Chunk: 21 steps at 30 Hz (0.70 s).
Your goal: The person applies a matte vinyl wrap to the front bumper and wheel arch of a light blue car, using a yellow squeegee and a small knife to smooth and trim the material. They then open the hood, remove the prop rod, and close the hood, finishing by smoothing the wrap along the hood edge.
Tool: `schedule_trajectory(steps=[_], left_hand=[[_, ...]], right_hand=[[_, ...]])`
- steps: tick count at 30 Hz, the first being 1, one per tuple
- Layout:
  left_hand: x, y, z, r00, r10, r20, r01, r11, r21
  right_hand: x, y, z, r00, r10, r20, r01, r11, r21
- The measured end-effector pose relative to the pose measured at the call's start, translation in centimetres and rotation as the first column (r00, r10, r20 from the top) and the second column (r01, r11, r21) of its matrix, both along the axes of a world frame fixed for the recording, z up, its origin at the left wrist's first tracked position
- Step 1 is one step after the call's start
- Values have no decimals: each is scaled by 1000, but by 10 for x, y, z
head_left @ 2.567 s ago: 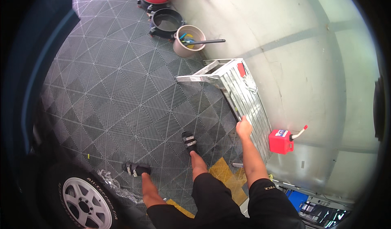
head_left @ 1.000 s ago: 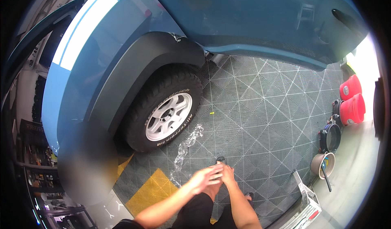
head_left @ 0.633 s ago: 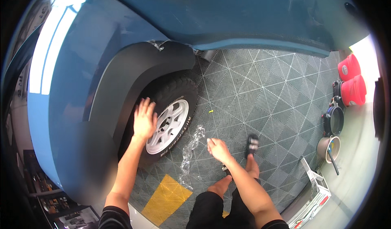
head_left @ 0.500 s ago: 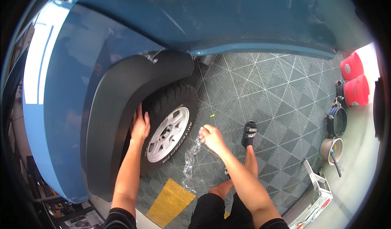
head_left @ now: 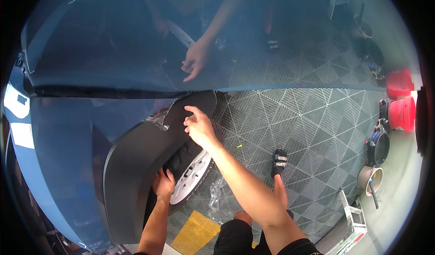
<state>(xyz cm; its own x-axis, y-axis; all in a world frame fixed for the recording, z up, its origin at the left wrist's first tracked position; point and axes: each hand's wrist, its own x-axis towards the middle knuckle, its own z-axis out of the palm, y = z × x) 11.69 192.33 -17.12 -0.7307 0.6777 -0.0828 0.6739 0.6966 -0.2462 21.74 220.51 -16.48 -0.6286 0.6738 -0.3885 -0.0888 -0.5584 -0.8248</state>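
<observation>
Your right grip (head_left: pixel 199 127) has fingers apart, crumpled film (head_left: pixel 159 118) left of it; black flare (head_left: pixel 131 162) beside your left grip (head_left: pixel 164 184) (can't tell its state).

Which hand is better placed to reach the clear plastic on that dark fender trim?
Likely the right hand: it's nearer that clear plastic. The left hand is lower, by the dark trim's inner edge.

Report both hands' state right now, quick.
Left hand: cannot be told; its fingers are partly hidden at the inner edge of the dark wheel-arch trim.
Right hand: open, loosely bent, nothing visibly held.
</observation>
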Motion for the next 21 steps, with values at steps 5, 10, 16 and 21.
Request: schedule_trajectory(steps=[5, 10, 16, 21], left_hand=[[4, 1, -3, 983, 182, -18, -183, 975, -125], [2, -6, -8, 956, 275, 101, -265, 959, -102], [-5, -11, -13, 967, 250, 55, -240, 959, -148], [-8, -12, -15, 986, 165, 27, -161, 982, -101]], right_hand=[[-12, 4, 19, 992, -53, -116, 15, 952, -306], [-30, 17, 39, 995, -91, -45, 66, 915, -398], [-46, 45, 56, 991, 9, 133, 37, 941, -335], [-41, 45, 62, 992, -71, 101, 105, 917, -385]])
